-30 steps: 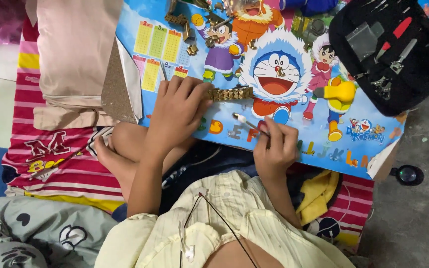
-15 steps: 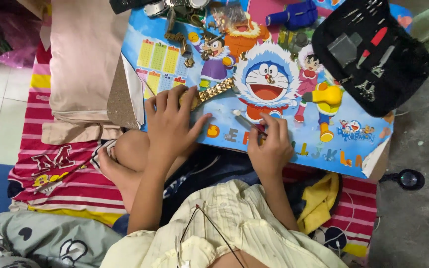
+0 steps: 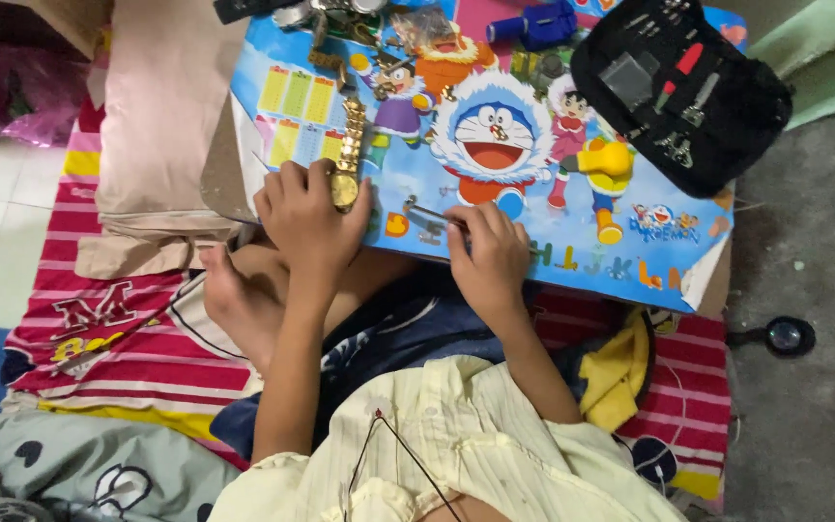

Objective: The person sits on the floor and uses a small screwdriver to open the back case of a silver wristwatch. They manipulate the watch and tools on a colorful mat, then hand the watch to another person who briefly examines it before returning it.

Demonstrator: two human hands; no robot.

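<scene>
Seen from the head camera looking down, a seated person works at a low table (image 3: 669,261) whose top is a bright blue cartoon-printed board. The left hand (image 3: 311,217) curls around a gold wristwatch (image 3: 346,164), fingers closed over its round case at the near edge of the board, while the metal link band stretches straight away across the board. The right hand (image 3: 490,256) pinches a thin metal tool (image 3: 427,213), its tip pointing left toward the watch but apart from it. At the far right of the board lies an open black tool pouch (image 3: 688,92) with small tools in it. A blue gadget (image 3: 538,24) and loose metal parts sit along the far edge. The person sits on a red striped mat (image 3: 118,338) on the floor, a pink pillow (image 3: 161,106) to the left, and a small magnifier (image 3: 787,335) on the grey floor to the right.
</scene>
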